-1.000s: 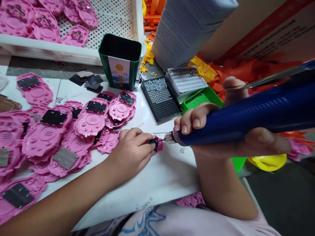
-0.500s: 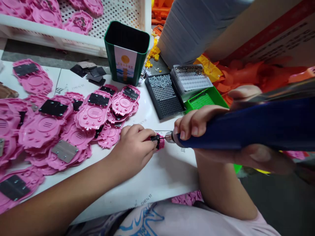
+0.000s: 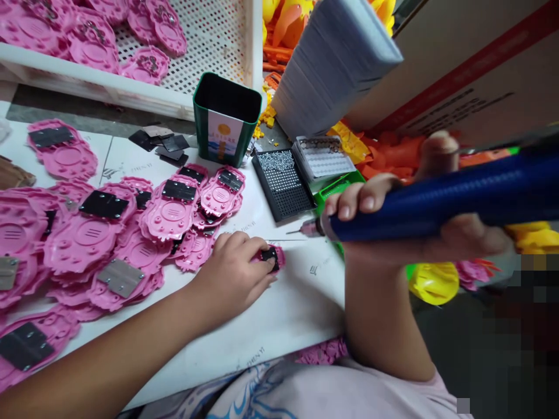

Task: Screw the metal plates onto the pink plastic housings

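Observation:
My left hand (image 3: 242, 267) presses a pink plastic part (image 3: 282, 257) with a black plate (image 3: 269, 256) on it against the white tabletop (image 3: 301, 302); the hand covers most of the part. In my right hand (image 3: 371, 198) is a blue electric screwdriver (image 3: 437, 203), its fingers wrapped round the body. The thin driver bit (image 3: 294, 233) points left, above the pink part and apart from it. Beyond lies a black screw tray (image 3: 283, 189) of perforated plastic, with small silver screws (image 3: 275, 160) heaped at its far end.
Overlapping pink parts (image 3: 100, 233), many with plates, cover the table's left. Behind them are loose black plates (image 3: 174, 144), a green bin (image 3: 227, 125) and a white crate (image 3: 218, 52) of pink parts. A green tray (image 3: 336, 185) and a cardboard box (image 3: 458, 64) stand right.
The screwdriver has lifted away from the pink part, its bit now clear of the plate. My left hand still holds the part down. The camera view has shifted slightly.

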`<state>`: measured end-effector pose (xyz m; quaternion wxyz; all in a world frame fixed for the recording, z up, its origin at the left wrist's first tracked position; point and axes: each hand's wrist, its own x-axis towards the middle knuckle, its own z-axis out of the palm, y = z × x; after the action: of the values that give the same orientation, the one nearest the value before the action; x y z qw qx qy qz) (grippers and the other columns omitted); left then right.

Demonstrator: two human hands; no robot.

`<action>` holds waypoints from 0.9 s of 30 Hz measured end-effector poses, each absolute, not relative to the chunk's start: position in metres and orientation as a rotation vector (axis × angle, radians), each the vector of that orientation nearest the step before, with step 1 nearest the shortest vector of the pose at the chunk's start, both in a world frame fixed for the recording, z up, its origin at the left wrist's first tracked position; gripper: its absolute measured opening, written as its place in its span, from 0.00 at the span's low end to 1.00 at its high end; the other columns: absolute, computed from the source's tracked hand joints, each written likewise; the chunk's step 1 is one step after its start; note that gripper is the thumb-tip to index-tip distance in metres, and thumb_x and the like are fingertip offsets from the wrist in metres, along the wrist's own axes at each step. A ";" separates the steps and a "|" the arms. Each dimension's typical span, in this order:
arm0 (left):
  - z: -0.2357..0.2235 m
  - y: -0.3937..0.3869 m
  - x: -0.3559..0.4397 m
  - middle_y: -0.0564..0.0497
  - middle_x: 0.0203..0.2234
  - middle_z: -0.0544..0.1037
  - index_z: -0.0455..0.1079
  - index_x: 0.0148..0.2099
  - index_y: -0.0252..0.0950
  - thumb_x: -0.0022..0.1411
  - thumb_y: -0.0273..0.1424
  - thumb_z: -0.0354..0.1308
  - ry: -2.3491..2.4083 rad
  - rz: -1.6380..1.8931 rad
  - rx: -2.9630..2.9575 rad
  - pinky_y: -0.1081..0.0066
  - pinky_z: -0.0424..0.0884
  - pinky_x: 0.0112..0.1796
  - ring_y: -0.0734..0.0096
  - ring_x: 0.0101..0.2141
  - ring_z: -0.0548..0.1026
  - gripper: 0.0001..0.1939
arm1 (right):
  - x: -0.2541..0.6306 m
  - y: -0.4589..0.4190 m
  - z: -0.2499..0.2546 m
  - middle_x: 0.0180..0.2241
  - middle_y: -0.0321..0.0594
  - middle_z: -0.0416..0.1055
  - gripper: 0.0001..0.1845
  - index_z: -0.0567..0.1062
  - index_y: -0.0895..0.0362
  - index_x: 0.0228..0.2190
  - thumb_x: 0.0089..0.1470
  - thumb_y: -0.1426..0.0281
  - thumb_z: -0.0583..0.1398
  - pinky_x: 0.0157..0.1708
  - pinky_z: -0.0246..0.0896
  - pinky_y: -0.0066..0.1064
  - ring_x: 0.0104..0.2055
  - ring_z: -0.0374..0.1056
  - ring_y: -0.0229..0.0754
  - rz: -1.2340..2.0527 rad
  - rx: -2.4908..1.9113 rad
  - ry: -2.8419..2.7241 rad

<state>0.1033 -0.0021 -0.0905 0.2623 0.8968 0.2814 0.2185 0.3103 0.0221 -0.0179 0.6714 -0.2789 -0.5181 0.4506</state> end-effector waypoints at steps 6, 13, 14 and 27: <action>-0.093 -0.002 0.102 0.46 0.33 0.71 0.75 0.46 0.36 0.67 0.31 0.51 0.686 0.610 2.440 0.63 0.60 0.36 0.63 0.34 0.67 0.13 | 0.300 0.075 -0.014 0.15 0.29 0.67 0.10 0.71 0.50 0.28 0.42 0.62 0.55 0.13 0.60 0.27 0.15 0.66 0.37 0.651 -0.840 -1.013; -0.091 -0.002 0.099 0.44 0.52 0.72 0.68 0.54 0.35 0.61 0.33 0.57 0.582 0.501 2.441 0.54 0.56 0.47 0.51 0.51 0.64 0.19 | 0.295 0.096 -0.034 0.14 0.29 0.66 0.13 0.63 0.54 0.16 0.41 0.60 0.57 0.14 0.61 0.26 0.15 0.67 0.35 0.624 -0.915 -0.920; -0.090 -0.002 0.099 0.44 0.54 0.71 0.68 0.54 0.35 0.60 0.34 0.58 0.562 0.466 2.442 0.53 0.55 0.48 0.51 0.52 0.63 0.20 | 0.295 0.096 -0.035 0.14 0.29 0.66 0.13 0.64 0.54 0.16 0.41 0.60 0.57 0.14 0.60 0.26 0.15 0.67 0.35 0.624 -0.915 -0.920; -0.090 -0.003 0.099 0.46 0.53 0.72 0.70 0.50 0.37 0.55 0.46 0.64 0.625 0.434 2.468 0.55 0.54 0.48 0.51 0.51 0.64 0.24 | 0.301 0.096 -0.039 0.15 0.29 0.65 0.11 0.65 0.51 0.19 0.41 0.57 0.54 0.16 0.58 0.30 0.16 0.64 0.36 0.683 -0.979 -0.931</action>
<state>0.0992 -0.0030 -0.0900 0.2756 0.9186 0.2327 0.1616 0.3006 0.0965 -0.0389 0.7269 -0.4440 -0.4225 0.3099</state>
